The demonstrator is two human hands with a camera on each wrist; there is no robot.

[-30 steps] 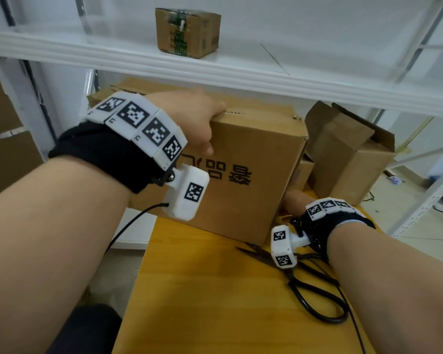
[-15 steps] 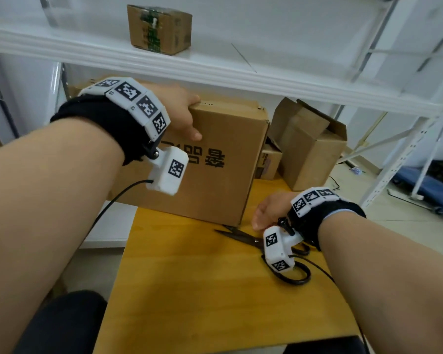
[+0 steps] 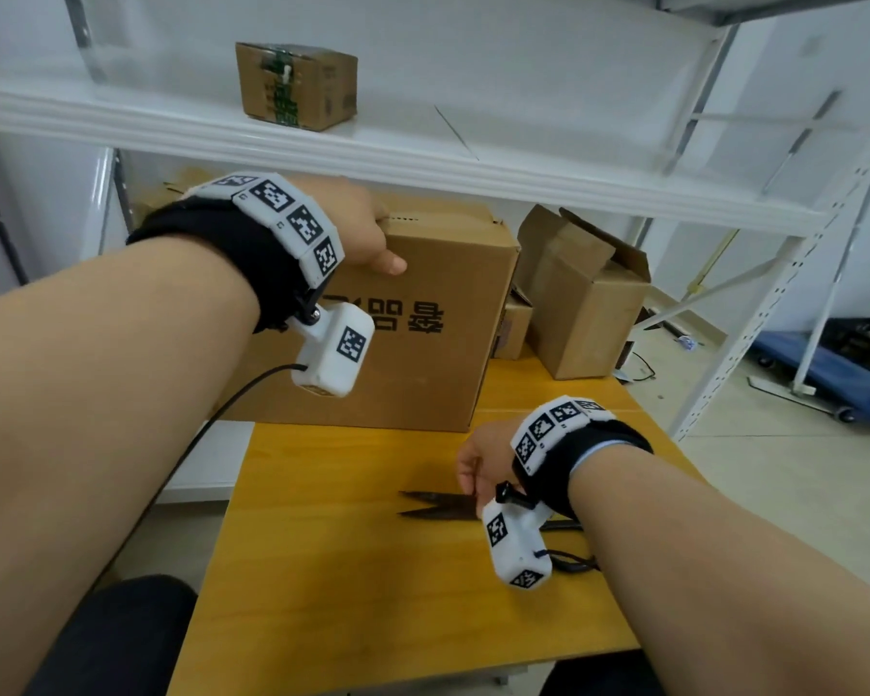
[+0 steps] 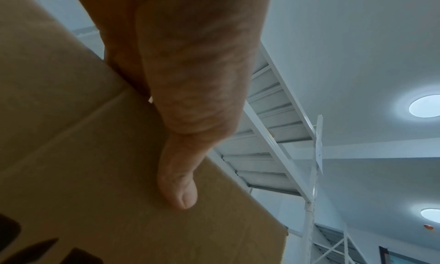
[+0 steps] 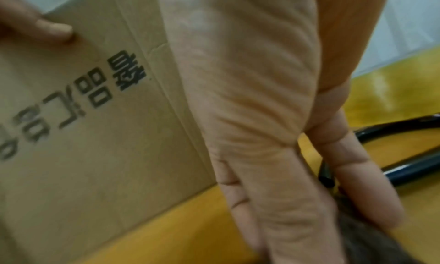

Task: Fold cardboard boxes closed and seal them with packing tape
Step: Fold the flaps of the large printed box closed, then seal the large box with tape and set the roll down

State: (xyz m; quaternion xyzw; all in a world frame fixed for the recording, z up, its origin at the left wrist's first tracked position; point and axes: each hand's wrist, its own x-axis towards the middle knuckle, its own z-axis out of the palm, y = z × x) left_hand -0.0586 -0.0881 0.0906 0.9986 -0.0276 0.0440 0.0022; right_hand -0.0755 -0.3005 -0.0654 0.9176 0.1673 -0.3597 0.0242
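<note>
A large brown cardboard box (image 3: pixel 423 354) with black printed characters stands at the back of the yellow table (image 3: pixel 352 595), its top flaps down. My left hand (image 3: pixel 372 233) grips its near top edge. The thumb (image 4: pixel 181 192) presses the front face and the fingers reach over the top, out of sight. My right hand (image 3: pixel 473 474) hovers low over black scissors (image 3: pixel 438 504) lying open on the table. Its fingers (image 5: pixel 285 202) point straight down beside the scissors' handle (image 5: pixel 404 166). Whether they touch it is unclear. No tape shows in any view.
A white shelf (image 3: pixel 423 163) hangs over the box, with a small taped box (image 3: pixel 297 85) on it. An open-flapped box (image 3: pixel 583 303) and a smaller one (image 3: pixel 513 329) stand behind on the right. A blue cart (image 3: pixel 845 364) sits on the floor.
My right hand left the box's right side and came down toward me onto the scissors. The left hand kept its hold on the box's top edge.
</note>
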